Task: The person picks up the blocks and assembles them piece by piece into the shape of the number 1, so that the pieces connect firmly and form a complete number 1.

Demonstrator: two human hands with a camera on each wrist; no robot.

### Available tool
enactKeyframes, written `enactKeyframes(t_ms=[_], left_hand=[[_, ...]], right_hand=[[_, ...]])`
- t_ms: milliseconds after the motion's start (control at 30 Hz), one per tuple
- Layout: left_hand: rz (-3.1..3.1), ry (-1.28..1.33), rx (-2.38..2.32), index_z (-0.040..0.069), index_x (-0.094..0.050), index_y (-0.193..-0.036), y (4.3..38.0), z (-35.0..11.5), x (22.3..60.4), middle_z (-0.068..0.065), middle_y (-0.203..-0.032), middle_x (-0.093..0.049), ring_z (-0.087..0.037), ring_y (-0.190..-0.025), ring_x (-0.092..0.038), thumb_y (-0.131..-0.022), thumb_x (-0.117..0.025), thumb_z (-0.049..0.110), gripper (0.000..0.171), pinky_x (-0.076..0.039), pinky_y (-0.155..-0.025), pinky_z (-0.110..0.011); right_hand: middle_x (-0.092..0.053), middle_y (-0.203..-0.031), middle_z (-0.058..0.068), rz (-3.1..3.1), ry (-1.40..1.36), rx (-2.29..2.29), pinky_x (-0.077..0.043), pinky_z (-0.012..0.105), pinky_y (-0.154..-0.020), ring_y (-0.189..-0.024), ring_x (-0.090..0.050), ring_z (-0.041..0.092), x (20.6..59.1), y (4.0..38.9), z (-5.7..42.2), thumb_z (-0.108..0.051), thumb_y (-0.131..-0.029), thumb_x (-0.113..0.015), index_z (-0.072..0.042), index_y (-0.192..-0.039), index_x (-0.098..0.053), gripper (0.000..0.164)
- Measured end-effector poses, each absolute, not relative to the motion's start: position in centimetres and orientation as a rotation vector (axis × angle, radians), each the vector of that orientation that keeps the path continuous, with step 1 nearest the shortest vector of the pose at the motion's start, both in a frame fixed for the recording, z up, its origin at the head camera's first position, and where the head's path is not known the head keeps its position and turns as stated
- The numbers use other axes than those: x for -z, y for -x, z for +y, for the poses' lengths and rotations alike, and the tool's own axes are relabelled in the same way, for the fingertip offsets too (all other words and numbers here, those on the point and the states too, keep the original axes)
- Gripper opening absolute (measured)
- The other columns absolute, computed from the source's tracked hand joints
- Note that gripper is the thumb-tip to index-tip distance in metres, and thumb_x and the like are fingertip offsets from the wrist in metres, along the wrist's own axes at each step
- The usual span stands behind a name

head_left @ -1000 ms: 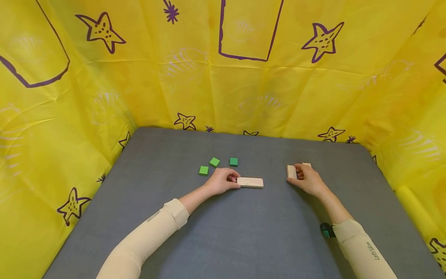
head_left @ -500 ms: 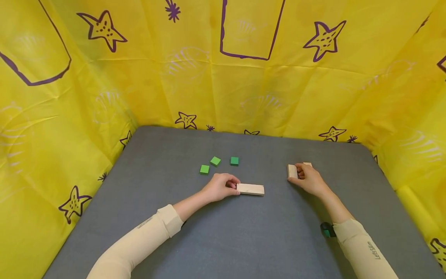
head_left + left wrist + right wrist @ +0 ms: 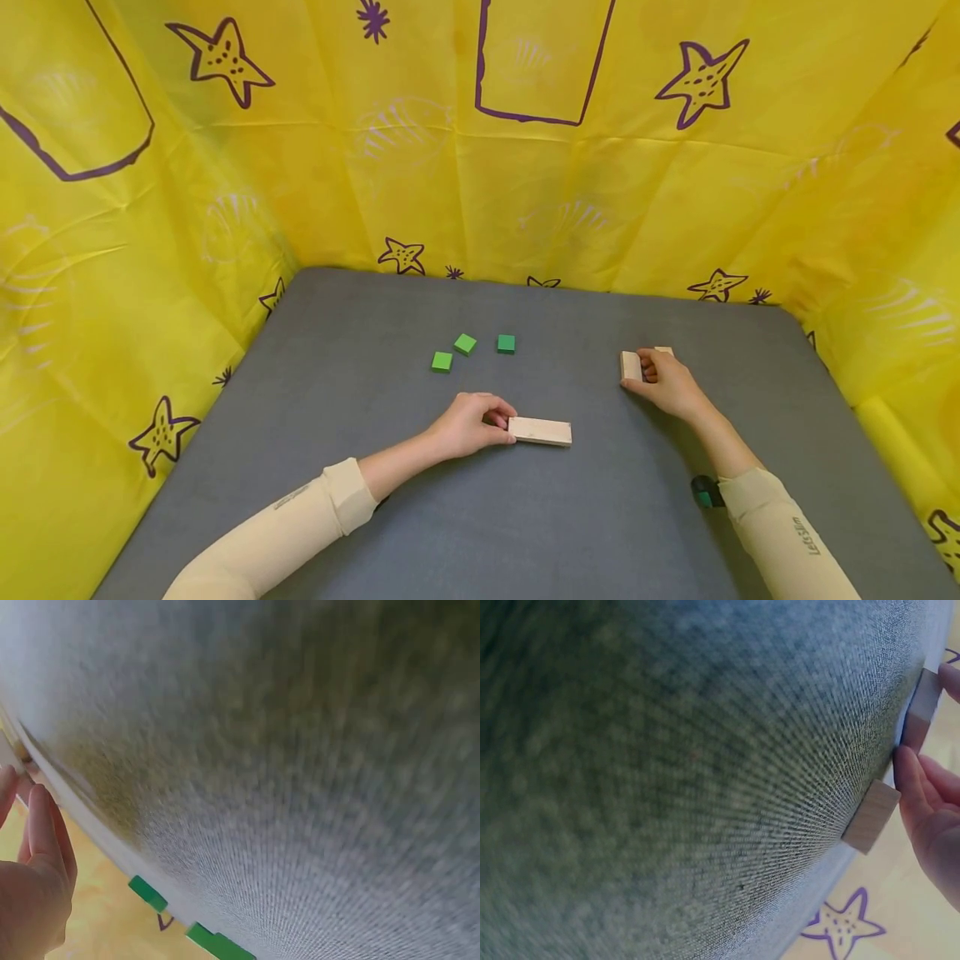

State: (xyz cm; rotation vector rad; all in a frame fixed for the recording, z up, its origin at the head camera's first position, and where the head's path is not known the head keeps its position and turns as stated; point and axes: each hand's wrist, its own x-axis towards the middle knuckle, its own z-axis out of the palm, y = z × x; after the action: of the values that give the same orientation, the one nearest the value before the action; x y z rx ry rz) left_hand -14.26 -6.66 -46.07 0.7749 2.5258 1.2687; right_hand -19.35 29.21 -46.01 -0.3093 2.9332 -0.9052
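A pale wooden block [image 3: 540, 431] lies lengthwise across the grey table, its left end pinched between the thumb and fingers of my left hand [image 3: 468, 425]. Farther right, my right hand [image 3: 670, 386] grips an upright-looking wooden block [image 3: 631, 367] with thumb below and fingers at its far end. Behind those fingers another wooden block [image 3: 663, 351] is mostly hidden in the head view. In the right wrist view this second wooden block [image 3: 871, 816] stands just beside the fingers, apart from the gripped block [image 3: 921, 711].
Two light green square blocks [image 3: 442, 362] and one darker green block [image 3: 506, 344] lie beyond my left hand. Yellow cloth [image 3: 525, 208] with starfish drawings walls the table [image 3: 480, 533] at the back and both sides. A dark band [image 3: 705, 492] is on my right wrist.
My left hand has drawn its wooden block toward me, away from the green blocks. My right hand stays in place on its block.
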Motion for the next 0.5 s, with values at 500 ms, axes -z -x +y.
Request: enactKeyframes(t_ms=[500], left_hand=[[2.491,-0.792,-1.274,0.005,-0.072,-0.097,11.6,-7.1,46.2,0.002,-0.085,-0.067,-0.003,-0.074,-0.061,-0.075,-0.085,0.009,0.026,-0.051,-0.069,-0.019]], right_hand=[[-0.056,-0.111,0.031,2.935,0.322,0.901,-0.047,0.056,-0.087,-0.097,-0.056,0.041,46.1,19.4,29.3,-0.021,-0.087,-0.075,0.017,-0.126,-0.047,0.061]])
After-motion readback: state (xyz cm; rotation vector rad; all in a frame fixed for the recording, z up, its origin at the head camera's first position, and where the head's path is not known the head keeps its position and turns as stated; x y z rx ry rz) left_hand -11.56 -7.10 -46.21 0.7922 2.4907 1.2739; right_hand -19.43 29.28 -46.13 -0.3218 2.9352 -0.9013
